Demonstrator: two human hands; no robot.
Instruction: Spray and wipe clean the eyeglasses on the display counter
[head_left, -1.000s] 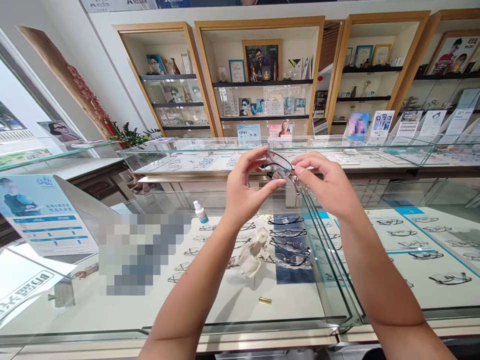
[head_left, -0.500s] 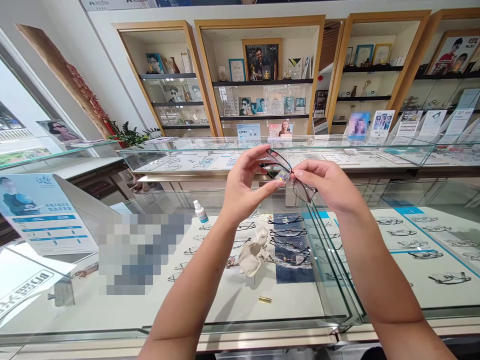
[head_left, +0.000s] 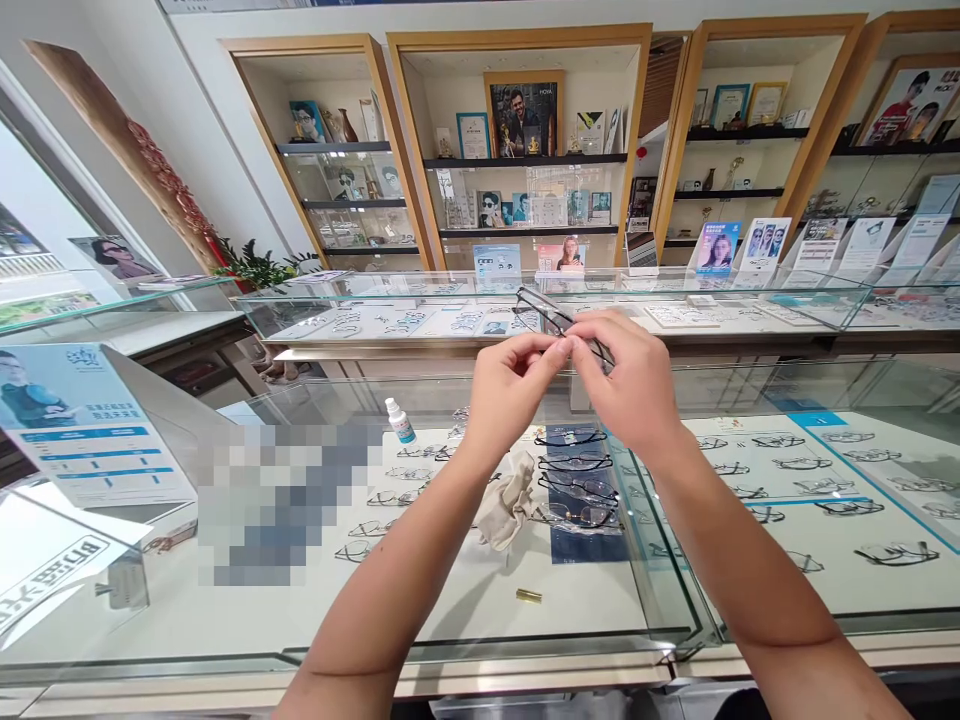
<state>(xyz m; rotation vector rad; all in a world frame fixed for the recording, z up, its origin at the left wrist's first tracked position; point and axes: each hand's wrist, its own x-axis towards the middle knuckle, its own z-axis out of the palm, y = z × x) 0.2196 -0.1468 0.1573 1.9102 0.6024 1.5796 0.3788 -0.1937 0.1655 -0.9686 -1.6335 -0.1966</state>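
Note:
A pair of dark-framed eyeglasses (head_left: 541, 308) is held up above the glass counter, between both hands. My left hand (head_left: 514, 385) pinches the glasses with thumb and fingertips near the middle. My right hand (head_left: 626, 375) grips them from the other side, its fingers covering part of the frame. The two hands touch at the thumbs. Below them on the counter sit a crumpled beige cloth (head_left: 506, 505) and a small gold-coloured cylinder (head_left: 528, 596). Several more eyeglasses (head_left: 581, 488) lie in a column on a dark blue panel.
A white spray bottle (head_left: 400, 422) stands behind the left forearm. The glass display counter (head_left: 585, 645) spans the front, with rows of frames inside. At left is a blue-and-white sign (head_left: 94, 430). A second glass showcase (head_left: 360, 320) and wooden wall shelves (head_left: 525, 35) stand behind.
The eyeglasses have been turned in my hands. My left hand has shifted right and lower, from spread fingers to a pinch against my right hand. The right hand has moved slightly left.

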